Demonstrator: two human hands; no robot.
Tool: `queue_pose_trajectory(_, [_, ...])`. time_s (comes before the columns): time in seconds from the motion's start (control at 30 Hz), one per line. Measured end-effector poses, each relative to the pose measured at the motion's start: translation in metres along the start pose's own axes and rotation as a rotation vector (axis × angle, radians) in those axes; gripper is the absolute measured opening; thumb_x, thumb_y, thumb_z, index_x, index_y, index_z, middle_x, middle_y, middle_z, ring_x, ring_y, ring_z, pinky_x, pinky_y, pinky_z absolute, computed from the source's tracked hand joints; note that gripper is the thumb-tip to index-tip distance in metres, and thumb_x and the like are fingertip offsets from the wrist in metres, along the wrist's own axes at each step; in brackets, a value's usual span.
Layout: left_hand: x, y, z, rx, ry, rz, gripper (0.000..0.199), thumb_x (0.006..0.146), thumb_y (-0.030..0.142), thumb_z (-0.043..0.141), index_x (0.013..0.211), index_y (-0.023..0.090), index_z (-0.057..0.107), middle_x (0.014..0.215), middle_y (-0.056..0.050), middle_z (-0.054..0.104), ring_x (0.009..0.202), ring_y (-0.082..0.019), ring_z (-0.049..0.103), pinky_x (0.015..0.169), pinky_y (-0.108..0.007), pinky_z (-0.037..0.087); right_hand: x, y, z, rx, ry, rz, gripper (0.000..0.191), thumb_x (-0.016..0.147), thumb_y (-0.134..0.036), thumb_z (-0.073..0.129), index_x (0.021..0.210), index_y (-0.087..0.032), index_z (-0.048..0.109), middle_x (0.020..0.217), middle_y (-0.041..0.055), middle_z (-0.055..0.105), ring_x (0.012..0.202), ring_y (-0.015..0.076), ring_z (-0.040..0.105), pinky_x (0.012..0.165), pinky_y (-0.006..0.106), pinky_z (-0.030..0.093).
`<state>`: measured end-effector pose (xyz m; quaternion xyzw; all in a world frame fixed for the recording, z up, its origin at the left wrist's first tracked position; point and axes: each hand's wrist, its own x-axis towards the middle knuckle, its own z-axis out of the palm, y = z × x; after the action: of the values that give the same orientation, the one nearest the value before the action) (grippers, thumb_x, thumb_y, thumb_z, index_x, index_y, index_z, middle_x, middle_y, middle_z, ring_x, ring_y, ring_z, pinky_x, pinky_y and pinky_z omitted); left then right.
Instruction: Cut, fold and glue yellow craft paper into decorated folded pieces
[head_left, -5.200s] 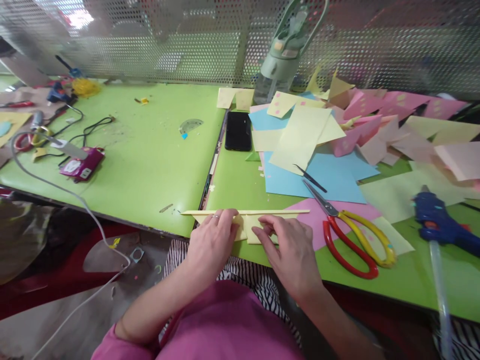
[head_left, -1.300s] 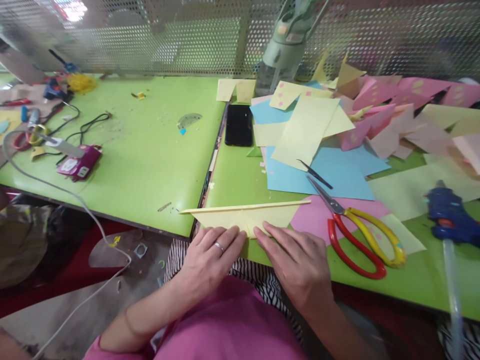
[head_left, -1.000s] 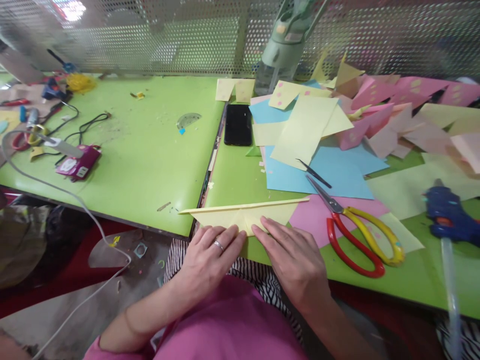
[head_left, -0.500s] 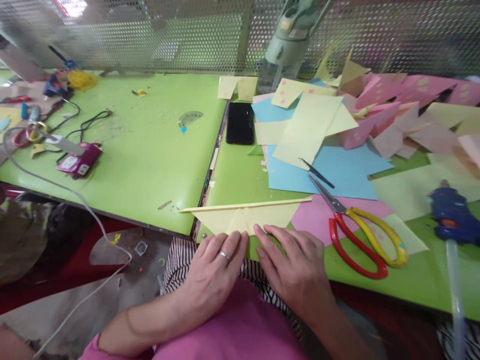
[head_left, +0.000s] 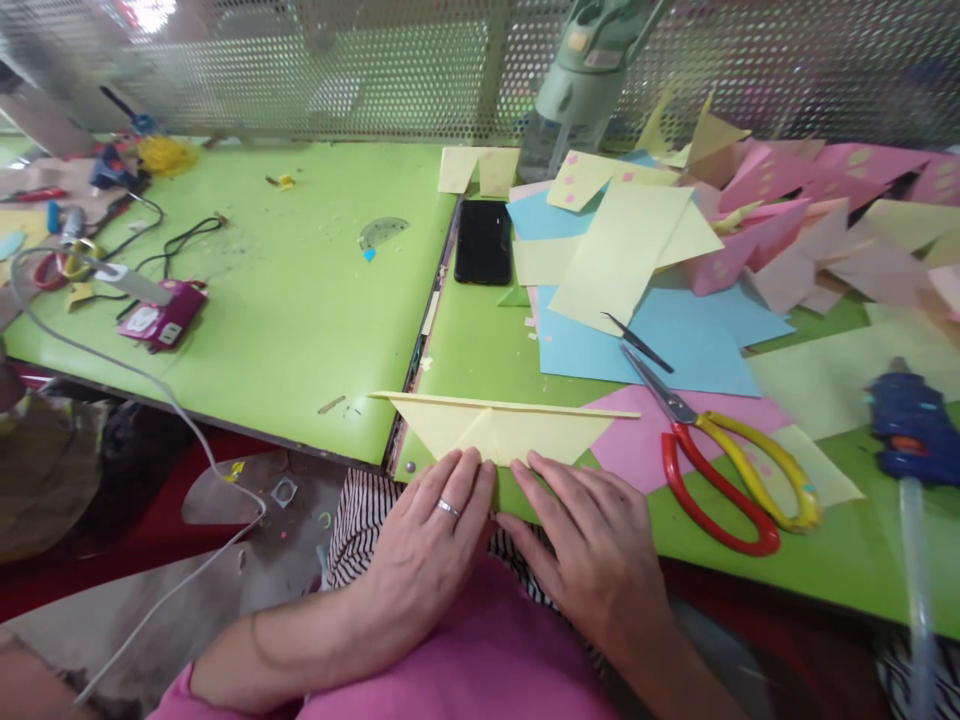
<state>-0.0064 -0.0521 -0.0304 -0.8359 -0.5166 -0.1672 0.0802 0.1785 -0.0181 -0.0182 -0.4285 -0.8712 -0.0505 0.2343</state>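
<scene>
A folded pale yellow paper (head_left: pixel 517 430) lies near the front edge of the green table, its long raised edge facing away from me. My left hand (head_left: pixel 435 530), with a ring on one finger, rests palm down with its fingertips on the paper's near edge; the fingers lie together, flat. Beside it, my right hand (head_left: pixel 589 535) touches the same edge with its fingertips, fingers spread and thumb apart. To the right are scissors (head_left: pixel 701 445) with red and yellow handles, their blades over blue paper (head_left: pixel 675 335) and pink paper (head_left: pixel 622 455).
Black tweezers (head_left: pixel 637 342) lie on the blue paper. Beyond are a phone (head_left: pixel 483 242), a bottle (head_left: pixel 574 100) and piled folded papers (head_left: pixel 787 190). A blue glue gun (head_left: pixel 911 425) is at the right. A purple power adapter (head_left: pixel 163 315) with a white cable sits left.
The folded paper has turned slightly, its right end coming nearer to me and its left end moving away. My right thumb has shifted left, nearer my left hand.
</scene>
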Motion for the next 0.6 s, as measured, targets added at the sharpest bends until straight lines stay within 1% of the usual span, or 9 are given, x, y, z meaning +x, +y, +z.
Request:
queue_pose_trajectory(0.1, [0.0037, -0.0026, -0.0015, -0.023, 0.014, 0.016, 0.036, 0.100, 0.023, 0.044, 0.130, 0.009, 0.056, 0.131, -0.013, 0.064, 0.123, -0.024, 0.058, 0.101, -0.037, 0.052, 0.0009, -0.0032, 0.0004, -0.013, -0.001, 0.016, 0.033, 0.094, -0.034, 0.061, 0.118, -0.013, 0.068, 0.111, 0.0133, 0.074, 0.097, 0.0252, 0.063, 0.090, 0.043, 0.043])
queue_pose_trajectory(0.23, [0.0049, -0.0024, -0.0017, -0.021, 0.054, 0.009, 0.039, 0.100, 0.031, 0.046, 0.129, 0.007, 0.057, 0.128, -0.015, 0.066, 0.120, -0.025, 0.060, 0.099, -0.036, 0.053, 0.0011, -0.0047, 0.0016, -0.037, -0.015, 0.027, 0.035, 0.094, -0.036, 0.060, 0.121, -0.015, 0.068, 0.111, 0.0133, 0.073, 0.098, 0.0256, 0.062, 0.090, 0.044, 0.043])
queue_pose_trajectory(0.43, [0.0040, -0.0023, -0.0009, -0.006, 0.052, 0.014, 0.037, 0.101, 0.028, 0.043, 0.129, 0.009, 0.057, 0.131, -0.013, 0.066, 0.122, -0.023, 0.059, 0.101, -0.034, 0.051, 0.0004, -0.0038, 0.0019, -0.037, -0.029, 0.032, 0.036, 0.095, -0.036, 0.058, 0.123, -0.016, 0.067, 0.112, 0.0136, 0.072, 0.100, 0.0261, 0.062, 0.091, 0.044, 0.044])
queue_pose_trajectory(0.6, [0.0056, -0.0035, -0.0015, -0.017, 0.087, 0.027, 0.035, 0.101, 0.026, 0.044, 0.126, 0.007, 0.059, 0.129, -0.011, 0.067, 0.121, -0.023, 0.060, 0.100, -0.034, 0.052, 0.0000, -0.0037, 0.0024, -0.023, -0.027, 0.038, 0.035, 0.095, -0.036, 0.057, 0.123, -0.017, 0.066, 0.112, 0.0130, 0.072, 0.100, 0.0261, 0.062, 0.091, 0.044, 0.043])
